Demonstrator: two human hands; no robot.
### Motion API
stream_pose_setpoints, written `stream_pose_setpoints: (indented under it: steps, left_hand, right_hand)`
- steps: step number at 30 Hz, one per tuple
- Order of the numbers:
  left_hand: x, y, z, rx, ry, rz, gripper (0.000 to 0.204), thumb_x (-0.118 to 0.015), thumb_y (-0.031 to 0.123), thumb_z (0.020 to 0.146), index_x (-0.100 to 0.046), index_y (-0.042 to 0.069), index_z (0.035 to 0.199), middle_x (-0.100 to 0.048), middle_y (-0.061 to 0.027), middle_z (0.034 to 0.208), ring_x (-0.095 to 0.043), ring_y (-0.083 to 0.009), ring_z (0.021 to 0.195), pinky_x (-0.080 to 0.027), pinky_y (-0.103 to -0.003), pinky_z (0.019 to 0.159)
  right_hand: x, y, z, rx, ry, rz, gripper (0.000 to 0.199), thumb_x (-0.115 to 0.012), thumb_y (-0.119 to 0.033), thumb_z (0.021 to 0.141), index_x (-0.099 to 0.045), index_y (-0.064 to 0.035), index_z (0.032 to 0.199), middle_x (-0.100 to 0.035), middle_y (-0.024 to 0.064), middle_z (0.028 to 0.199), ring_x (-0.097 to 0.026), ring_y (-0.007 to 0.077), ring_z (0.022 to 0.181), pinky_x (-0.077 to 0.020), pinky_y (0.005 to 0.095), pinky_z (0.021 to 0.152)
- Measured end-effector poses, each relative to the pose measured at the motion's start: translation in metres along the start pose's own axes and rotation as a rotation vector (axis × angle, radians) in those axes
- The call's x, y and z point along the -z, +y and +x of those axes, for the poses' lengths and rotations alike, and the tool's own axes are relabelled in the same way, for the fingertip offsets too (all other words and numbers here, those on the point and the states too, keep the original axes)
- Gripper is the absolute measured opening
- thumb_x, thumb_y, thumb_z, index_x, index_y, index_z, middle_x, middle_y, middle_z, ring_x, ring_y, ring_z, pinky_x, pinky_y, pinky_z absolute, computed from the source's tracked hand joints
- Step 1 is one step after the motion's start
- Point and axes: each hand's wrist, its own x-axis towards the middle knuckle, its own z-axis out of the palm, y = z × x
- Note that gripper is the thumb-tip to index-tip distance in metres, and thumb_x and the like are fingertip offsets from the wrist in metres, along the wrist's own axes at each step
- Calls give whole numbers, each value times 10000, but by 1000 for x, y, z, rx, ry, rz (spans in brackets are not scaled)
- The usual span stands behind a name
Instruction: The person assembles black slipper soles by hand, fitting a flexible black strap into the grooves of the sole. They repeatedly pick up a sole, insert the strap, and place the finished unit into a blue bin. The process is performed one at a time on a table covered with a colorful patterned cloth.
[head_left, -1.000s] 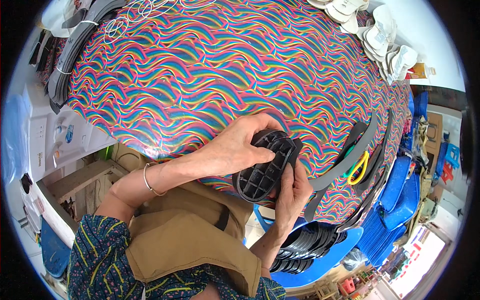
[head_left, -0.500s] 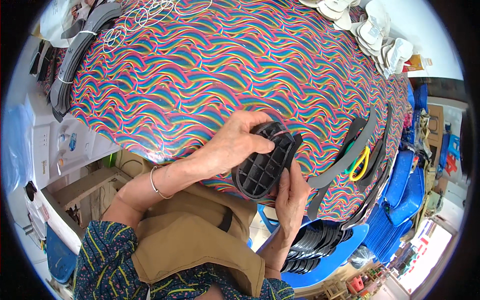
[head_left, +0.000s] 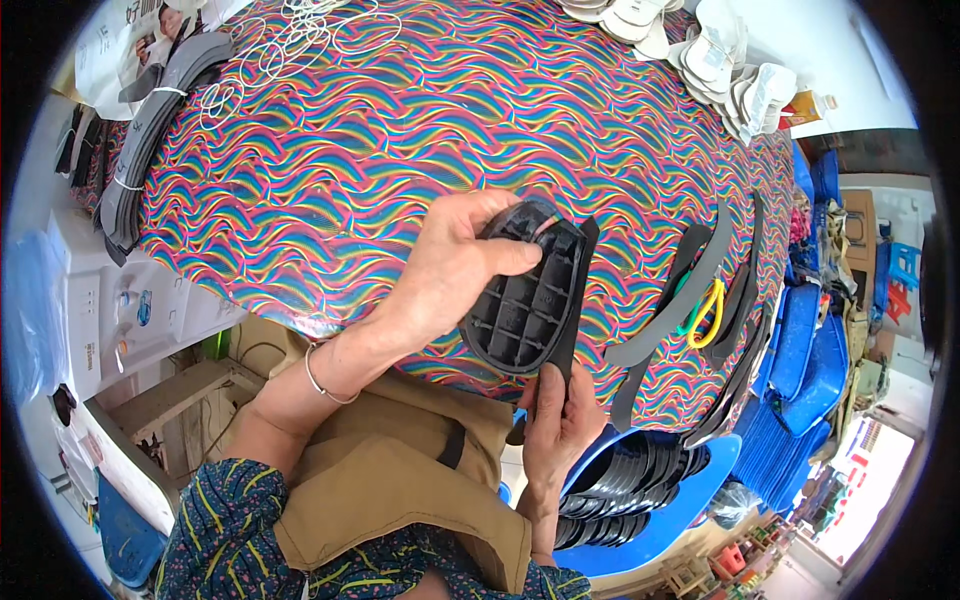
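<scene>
My left hand [head_left: 435, 255] grips a black shoe sole [head_left: 515, 315] by its far end, thumb on top. The sole is held above the table's near edge with its ribbed grid side up. A dark strip [head_left: 580, 290] stands along the sole's right side, and its far end sticks up past the sole. Just below the sole's near end, my right hand [head_left: 562, 425] pinches the lower part of this strip between thumb and fingers. Whether the strip is joined to the sole, I cannot tell.
On the patterned table [head_left: 340, 170], to the right, lie loose grey strips [head_left: 680, 310] and a yellow band [head_left: 708, 320]. A tied strip bundle [head_left: 125, 190] and white cord [head_left: 285, 55] lie far left. Pale insole-shaped pieces [head_left: 710, 50] are far right. Below, a blue tub [head_left: 640, 550] holds black soles [head_left: 640, 480].
The sole has turned a little more upright. My right hand has moved down along the strip, away from the sole's side, so more of the strip shows. My left hand keeps its grip.
</scene>
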Motion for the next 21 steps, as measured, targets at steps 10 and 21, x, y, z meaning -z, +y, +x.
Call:
stream_pose_setpoints:
  steps: [10, 21]
  left_hand:
    - [-5, 16, -13, -101, -4, 38, 263, -668, -23, 825, -665, -40, 1088, -685, -31, 927, -622, -78, 806, -500, -228, 736]
    - [-13, 6, -12, -158, 20, 77, 251, -666, -14, 833, -655, -51, 1081, -687, -35, 910, -619, -70, 798, -500, -229, 723]
  right_hand:
    - [7, -3, 0, 88, 103, -1, 156, -551, -33, 978, -668, 25, 1064, -567, 13, 605, -521, 65, 529, -403, 231, 491]
    - [-21, -2, -18, 41, 222, 40, 377, -489, -314, 1042, -632, 20, 1143, -593, 1, 622, -430, 25, 481, -277, 213, 432]
